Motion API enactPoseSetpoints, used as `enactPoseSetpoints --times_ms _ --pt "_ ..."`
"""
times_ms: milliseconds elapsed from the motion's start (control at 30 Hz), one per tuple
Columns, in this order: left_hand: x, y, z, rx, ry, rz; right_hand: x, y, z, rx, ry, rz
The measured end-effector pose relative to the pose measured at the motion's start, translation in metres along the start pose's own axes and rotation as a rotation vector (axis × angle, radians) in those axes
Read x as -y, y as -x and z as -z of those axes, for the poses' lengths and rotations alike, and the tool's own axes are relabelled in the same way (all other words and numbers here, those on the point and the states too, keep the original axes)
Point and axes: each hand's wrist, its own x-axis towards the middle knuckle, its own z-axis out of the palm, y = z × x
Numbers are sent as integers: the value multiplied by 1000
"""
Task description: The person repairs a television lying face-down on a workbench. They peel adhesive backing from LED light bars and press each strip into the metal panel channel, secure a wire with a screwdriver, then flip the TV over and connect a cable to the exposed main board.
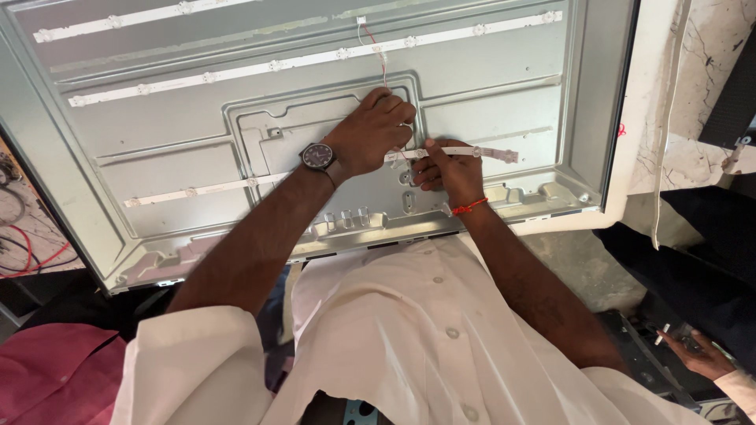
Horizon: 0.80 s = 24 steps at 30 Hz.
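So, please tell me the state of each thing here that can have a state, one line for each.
Metal back panel: opened up, inside facing the camera.
Lower light strip: right part gripped by both hands, its right end lifted off the panel.
Upper light strips: lying flat on the panel.
Red and white wire: attached at the top strip.
Left hand: closed on the strip.
Right hand: closed on the strip.

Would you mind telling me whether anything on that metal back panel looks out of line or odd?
Yes: the lowest white light strip is broken in its run. Between the left hand and right hand, its right piece sits higher than the left piece and is not in line with it.
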Motion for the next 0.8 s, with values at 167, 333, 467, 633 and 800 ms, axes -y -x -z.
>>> enactPoseSetpoints --times_ms 167,333,467,633,800 --pt "2 5 8 35 24 14 1 -7 -2 52 39 -41" --pt "2 2 14 91 65 50 0 -11 -3 86 31 -34" --pt "1 -2 13 120 -77 33 0 -11 -2 102 -10 -37" --pt "4 -4 10 127 -30 48 1 -12 0 113 -15 -64" --pt "6 -7 10 116 -94 -8 2 -15 2 118 -14 -51"
